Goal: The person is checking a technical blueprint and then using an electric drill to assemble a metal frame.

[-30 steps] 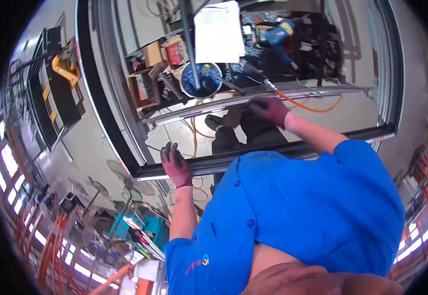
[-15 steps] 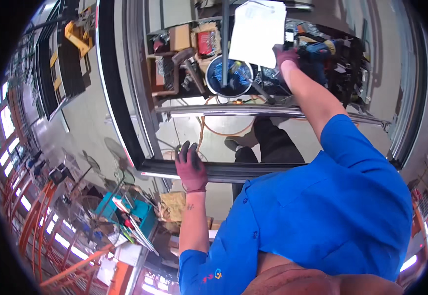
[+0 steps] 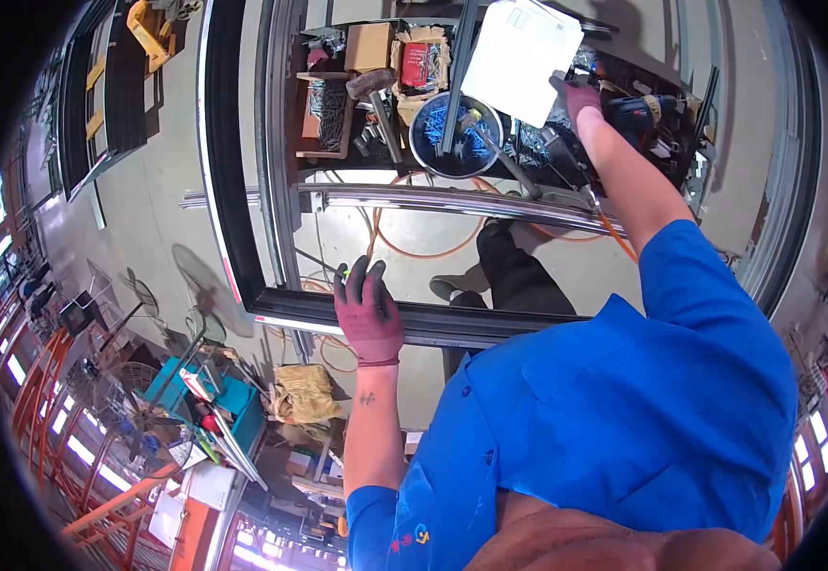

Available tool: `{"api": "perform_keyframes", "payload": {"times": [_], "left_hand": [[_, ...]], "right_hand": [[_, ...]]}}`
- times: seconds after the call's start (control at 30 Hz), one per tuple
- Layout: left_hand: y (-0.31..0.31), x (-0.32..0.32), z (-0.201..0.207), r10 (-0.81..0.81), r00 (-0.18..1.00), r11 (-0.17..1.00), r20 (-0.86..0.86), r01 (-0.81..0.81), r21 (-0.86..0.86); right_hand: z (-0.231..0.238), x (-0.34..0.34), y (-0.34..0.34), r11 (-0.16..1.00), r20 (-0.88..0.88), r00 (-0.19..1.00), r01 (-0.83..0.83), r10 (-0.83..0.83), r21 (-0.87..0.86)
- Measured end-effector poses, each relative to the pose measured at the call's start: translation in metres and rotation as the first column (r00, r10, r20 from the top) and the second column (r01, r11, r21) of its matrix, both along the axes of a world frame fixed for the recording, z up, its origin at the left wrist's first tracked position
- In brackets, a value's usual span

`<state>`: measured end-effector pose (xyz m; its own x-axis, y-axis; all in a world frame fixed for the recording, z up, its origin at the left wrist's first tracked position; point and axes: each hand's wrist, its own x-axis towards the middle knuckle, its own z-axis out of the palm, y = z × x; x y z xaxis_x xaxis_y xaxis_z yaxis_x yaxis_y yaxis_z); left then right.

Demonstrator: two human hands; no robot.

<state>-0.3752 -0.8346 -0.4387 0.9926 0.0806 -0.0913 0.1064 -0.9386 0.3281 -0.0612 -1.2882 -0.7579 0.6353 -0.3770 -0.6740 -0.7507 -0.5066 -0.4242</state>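
My left hand (image 3: pixel 368 319), in a maroon glove with dark fingertips, lies over the near bar of a black metal frame (image 3: pixel 471 324). Its fingers are bent, and a bit of yellow-green shows at their tips beside a thin dark rod (image 3: pixel 314 260); what they hold is mostly hidden. My right hand (image 3: pixel 579 97), gloved alike, reaches into a dark tool tray, fingers apart at the right edge of white paper sheets (image 3: pixel 520 62). Close to it lie a cordless drill (image 3: pixel 634 112) and a dark tool (image 3: pixel 564 150) near an orange hose (image 3: pixel 616 231).
A round tub (image 3: pixel 433 164) of blue fasteners has a hammer (image 3: pixel 509 162) across it. To its left are a mallet (image 3: pixel 373 88), a box of screws (image 3: pixel 328 114) and a cardboard box (image 3: pixel 370 48). A metal rail (image 3: pixel 414 198) crosses the frame. Orange hose loops lie on the floor.
The view has shifted, so the tray contents sit a little farther right. My right hand's fingers now stand apart at the paper's edge. My left hand remains on the frame bar.
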Motion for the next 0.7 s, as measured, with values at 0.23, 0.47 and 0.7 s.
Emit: {"api": "perform_keyframes", "payload": {"times": [0.23, 0.47, 0.7], "left_hand": [[-0.002, 0.003, 0.002, 0.015, 1.000, 1.000, -0.023, -0.016, -0.025], [0.001, -0.003, 0.005, 0.019, 1.000, 1.000, -0.018, -0.019, -0.008], [0.003, -0.013, 0.000, 0.041, 0.999, 0.999, -0.024, -0.040, 0.009]], "right_hand": [[-0.003, 0.004, 0.030, 0.955, -0.178, 0.981, -0.122, 0.075, -0.271], [-0.028, 0.007, 0.085, 0.957, 0.064, 0.973, 0.231, -0.223, -0.177], [-0.063, 0.034, 0.046, 0.876, -0.128, 0.932, -0.362, 0.338, -0.320]]}}
